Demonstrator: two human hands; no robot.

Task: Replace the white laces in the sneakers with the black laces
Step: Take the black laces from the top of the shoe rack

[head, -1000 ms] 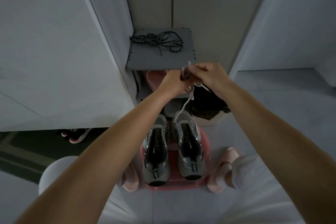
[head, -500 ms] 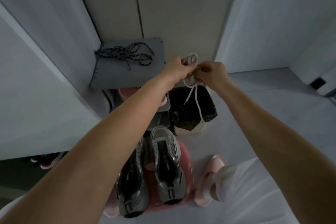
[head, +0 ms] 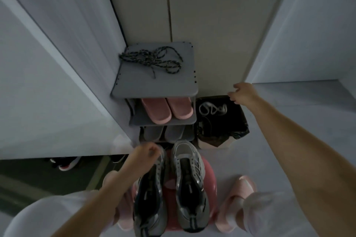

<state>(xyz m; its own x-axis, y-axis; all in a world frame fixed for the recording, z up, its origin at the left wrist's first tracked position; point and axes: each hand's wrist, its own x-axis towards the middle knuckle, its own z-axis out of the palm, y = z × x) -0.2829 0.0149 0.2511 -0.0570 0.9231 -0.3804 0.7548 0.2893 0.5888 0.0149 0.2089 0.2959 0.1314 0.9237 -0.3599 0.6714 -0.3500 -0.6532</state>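
Note:
Two grey sneakers stand without laces side by side on a pink stool [head: 209,169], the left sneaker [head: 150,190] and the right sneaker [head: 189,179]. A bundle of black laces [head: 152,60] lies on the top of a grey shoe rack [head: 154,86]. A coiled white lace [head: 212,109] lies in a bin lined with a black bag [head: 238,131]. My right hand [head: 242,93] hovers just above that bin, fingers loose, holding nothing. My left hand [head: 147,152] hangs loosely curled over the toe of the left sneaker.
Pink slippers [head: 165,110] and grey slippers [head: 163,132] fill the rack's lower shelves. A pink slipper on my foot [head: 238,192] is right of the stool. Dark shoes [head: 64,163] lie at the left under a white panel. Walls close in on both sides.
Both hands held the white lace up in front of the rack. It now lies in the bin; my right hand is empty above it and my left hand has dropped to the sneakers.

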